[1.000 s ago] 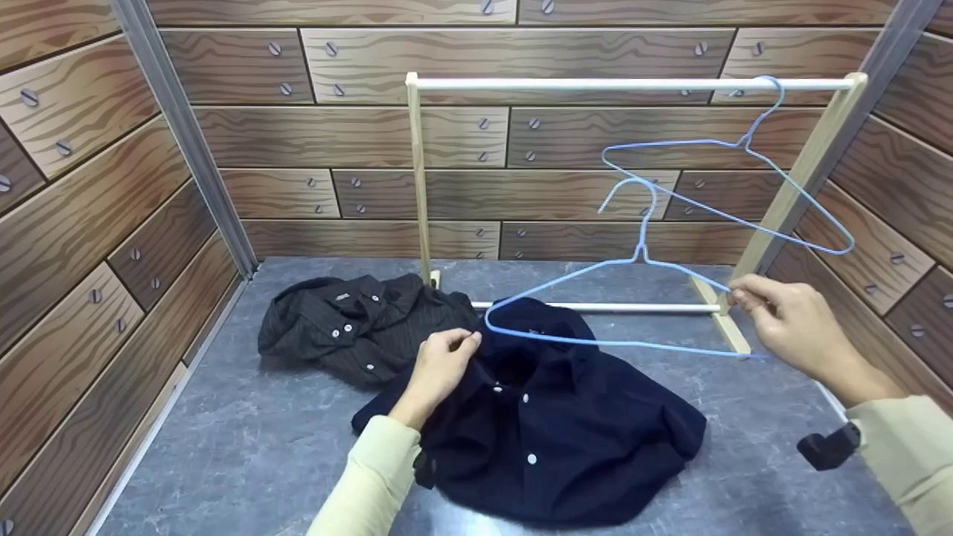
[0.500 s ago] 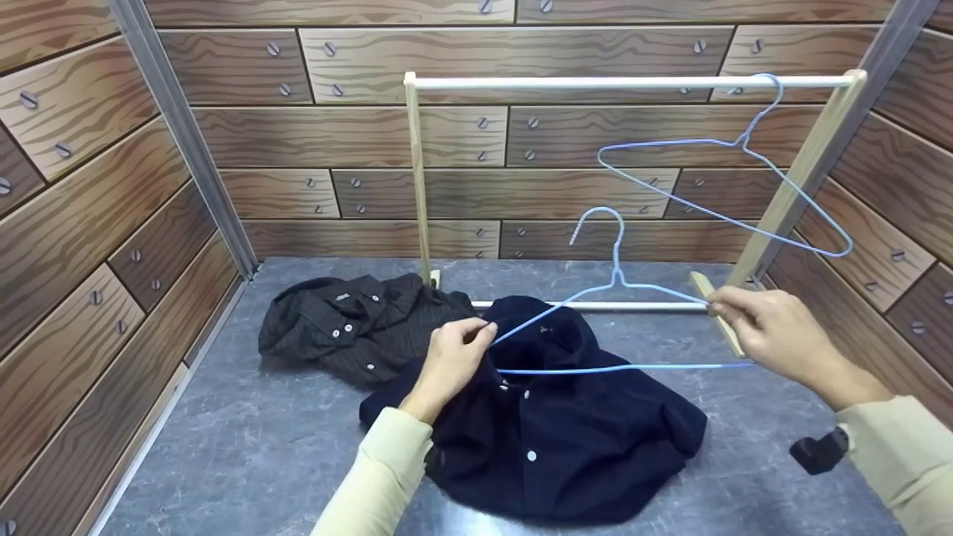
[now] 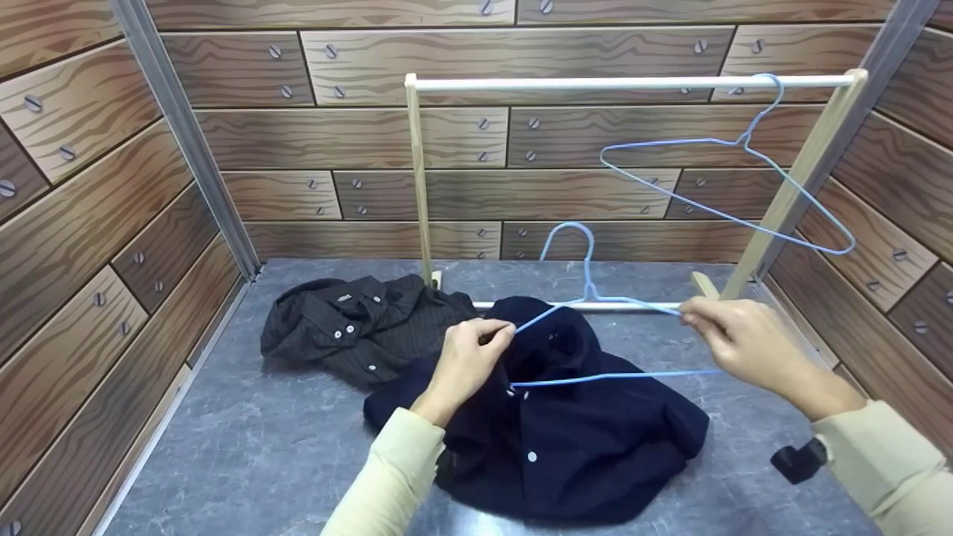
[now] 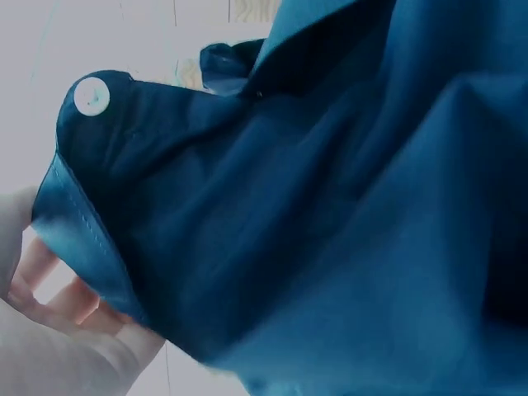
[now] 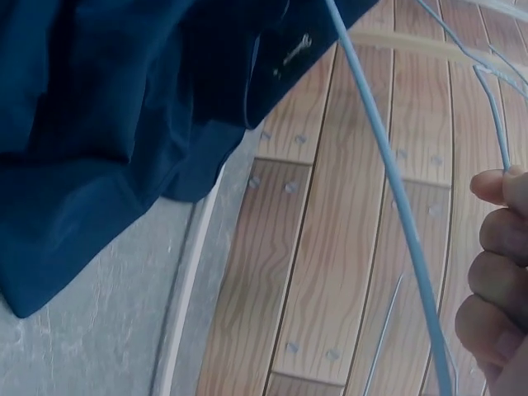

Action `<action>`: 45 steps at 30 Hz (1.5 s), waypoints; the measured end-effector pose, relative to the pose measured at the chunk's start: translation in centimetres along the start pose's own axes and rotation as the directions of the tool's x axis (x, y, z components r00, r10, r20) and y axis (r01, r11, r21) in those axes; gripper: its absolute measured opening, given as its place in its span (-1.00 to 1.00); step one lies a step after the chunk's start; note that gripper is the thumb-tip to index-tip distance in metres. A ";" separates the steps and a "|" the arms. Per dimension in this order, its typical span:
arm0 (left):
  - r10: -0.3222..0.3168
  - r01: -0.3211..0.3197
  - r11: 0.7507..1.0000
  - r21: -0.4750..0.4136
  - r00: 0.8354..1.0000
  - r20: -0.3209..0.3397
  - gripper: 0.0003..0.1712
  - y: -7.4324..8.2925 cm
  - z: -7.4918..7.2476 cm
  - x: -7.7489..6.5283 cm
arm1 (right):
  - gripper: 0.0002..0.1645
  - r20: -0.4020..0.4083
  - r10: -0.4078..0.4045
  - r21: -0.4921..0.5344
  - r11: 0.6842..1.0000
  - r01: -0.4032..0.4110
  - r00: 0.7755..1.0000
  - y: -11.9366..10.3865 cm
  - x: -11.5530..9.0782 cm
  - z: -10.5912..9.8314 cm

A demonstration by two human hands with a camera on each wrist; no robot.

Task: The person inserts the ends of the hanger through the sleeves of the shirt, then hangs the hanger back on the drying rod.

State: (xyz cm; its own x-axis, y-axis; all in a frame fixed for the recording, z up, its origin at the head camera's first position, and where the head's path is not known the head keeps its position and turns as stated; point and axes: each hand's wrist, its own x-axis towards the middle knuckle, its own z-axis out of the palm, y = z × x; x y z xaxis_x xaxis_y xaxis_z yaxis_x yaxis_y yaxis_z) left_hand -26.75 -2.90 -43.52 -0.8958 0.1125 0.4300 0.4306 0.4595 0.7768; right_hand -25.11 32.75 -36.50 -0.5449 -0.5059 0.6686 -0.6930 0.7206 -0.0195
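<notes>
A navy button-up shirt [image 3: 595, 447] lies on the grey surface with its collar toward the rack. My left hand [image 3: 467, 361] pinches the shirt's edge by the collar; the left wrist view shows fingers on the cloth near a white button [image 4: 91, 96]. With fingertips and thumb, my right hand [image 3: 744, 346] grips the right shoulder of a blue wire hanger [image 3: 589, 286]. The hanger's left end goes into the neck opening beside my left hand and is hidden there. Its bottom bar [image 5: 398, 186] crosses over the shirt front in the head view.
Behind stands a rack with a white top rail [image 3: 558, 84] and wooden posts. A second blue hanger [image 3: 692, 197] hangs at its right end. A dark striped shirt [image 3: 357, 327] lies crumpled on the left, touching the navy one. Wood-patterned walls enclose the surface.
The held hanger has moved down and left, its left end passing from above the collar into the neck opening. My left hand has shifted slightly right with the shirt edge.
</notes>
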 end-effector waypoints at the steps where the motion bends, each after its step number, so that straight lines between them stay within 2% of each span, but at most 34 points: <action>1: 0.007 -0.007 1.000 -0.005 1.000 -0.001 -0.81 0.1 0.1 0.0 | -0.78 0.000 -0.011 0.002 1.000 0.011 1.000 -0.2 0.1 0.2; 5: 0.043 -0.043 0.998 -0.048 0.999 0.006 -0.79 0.7 0.7 0.0 | -0.78 0.005 -0.051 -0.004 0.999 0.051 0.999 -1.3 0.6 0.8; 12: 0.125 -0.119 0.987 -0.105 0.991 0.057 -0.70 2.3 1.4 0.1 | -0.80 0.030 -0.129 -0.032 0.991 0.130 0.991 -3.0 1.4 2.1; 17: 0.188 -0.179 0.967 -0.182 0.982 0.034 -0.73 2.7 1.4 0.0 | -0.83 0.053 -0.131 -0.026 0.991 0.133 0.990 -3.6 1.7 2.8; 20: 0.196 -0.188 0.957 -0.220 0.980 0.014 -0.80 2.6 1.4 -0.1 | -0.82 0.073 -0.136 0.015 0.991 0.135 0.988 -3.7 1.6 3.3; 23: 0.204 -0.199 0.956 -0.216 0.979 0.000 -0.85 2.5 1.4 -0.3 | -0.84 0.088 -0.129 0.023 0.992 0.128 0.988 -3.7 1.4 3.6; 29: 0.221 -0.229 0.963 -0.142 0.973 -0.066 -0.84 2.2 1.3 -0.2 | -0.87 0.092 -0.066 -0.013 0.998 0.067 0.994 -3.3 1.1 3.9; 34: 0.177 -0.190 0.975 -0.117 0.978 -0.114 -0.83 1.9 0.8 -0.1 | -0.91 0.055 -0.011 -0.039 0.999 0.013 0.998 -2.1 0.5 3.6; 37: 0.160 -0.176 0.976 -0.127 0.978 -0.132 -0.83 1.7 0.5 -0.1 | -0.85 0.030 0.045 -0.046 0.998 -0.044 0.999 -1.5 0.2 3.4; 41: 0.139 -0.160 0.977 -0.141 0.979 -0.148 -0.84 1.6 0.2 0.0 | -0.72 0.048 0.136 -0.031 0.990 -0.135 0.990 -1.2 -0.2 3.4; 45: 0.120 -0.142 0.979 -0.146 0.981 -0.151 -0.84 1.7 0.1 0.0 | -0.52 0.081 0.260 -0.007 0.966 -0.260 0.962 -1.0 -0.6 3.5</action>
State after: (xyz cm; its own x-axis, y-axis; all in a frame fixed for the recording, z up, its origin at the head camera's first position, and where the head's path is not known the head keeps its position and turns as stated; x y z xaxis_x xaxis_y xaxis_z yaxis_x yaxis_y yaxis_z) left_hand -26.06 -2.07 -42.26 -0.8105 0.0324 0.5848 0.5653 0.3048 0.7665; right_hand -25.73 30.63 -39.50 -0.7426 -0.3380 0.5782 -0.5239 0.8309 -0.1872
